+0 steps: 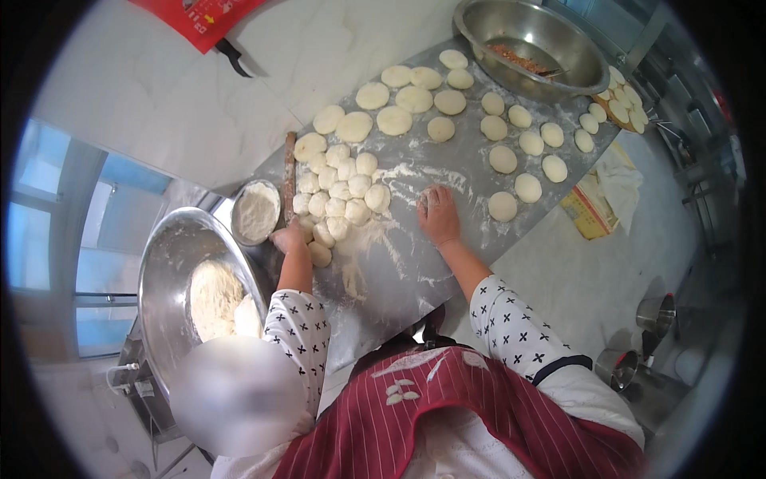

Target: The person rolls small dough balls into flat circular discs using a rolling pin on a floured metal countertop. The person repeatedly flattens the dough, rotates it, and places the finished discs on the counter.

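Observation:
My left hand is closed around the near end of a thin wooden rolling pin, right beside a cluster of floury dough balls. On the grey work mat, my right hand rests palm down over a floured patch. Its fingers are curled and drawn together; whatever is beneath them is hidden. Flattened dough rounds lie along the far side of the mat, and smaller dough discs are spread out to the right.
At my left, a big steel bowl holds a dough mass, beside a small bowl of flour. A steel basin with reddish filling stands far right, near a round board of discs. A black-handled knife pokes from a red bag.

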`<move>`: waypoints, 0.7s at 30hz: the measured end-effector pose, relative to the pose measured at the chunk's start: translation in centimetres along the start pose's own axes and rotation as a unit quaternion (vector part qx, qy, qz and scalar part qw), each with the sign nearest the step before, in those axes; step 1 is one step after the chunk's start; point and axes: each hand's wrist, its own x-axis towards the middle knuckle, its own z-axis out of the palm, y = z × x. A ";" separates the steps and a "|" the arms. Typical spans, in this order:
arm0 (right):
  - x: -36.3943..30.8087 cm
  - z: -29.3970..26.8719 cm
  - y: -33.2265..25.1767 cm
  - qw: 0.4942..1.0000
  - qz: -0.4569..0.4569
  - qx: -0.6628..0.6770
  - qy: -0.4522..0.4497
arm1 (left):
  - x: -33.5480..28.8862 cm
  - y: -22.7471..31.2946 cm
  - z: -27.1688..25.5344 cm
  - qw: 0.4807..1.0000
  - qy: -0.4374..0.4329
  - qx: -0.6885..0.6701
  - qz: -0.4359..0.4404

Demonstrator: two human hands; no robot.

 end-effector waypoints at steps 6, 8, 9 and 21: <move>-0.4 -0.3 2.4 1.000 -0.011 -0.015 0.023 | -3.4 3.2 -2.1 0.949 -0.125 0.180 0.226; 0.0 -0.4 1.2 0.999 0.002 0.024 0.021 | -3.4 2.2 -3.4 0.931 -0.117 0.161 0.305; 0.3 -0.4 0.0 0.999 0.004 0.050 0.020 | -2.9 0.4 -3.9 0.943 -0.116 0.070 0.303; -0.5 0.4 -5.4 0.751 0.368 0.533 -0.130 | -26.1 -0.9 -6.9 0.805 -0.323 0.054 0.495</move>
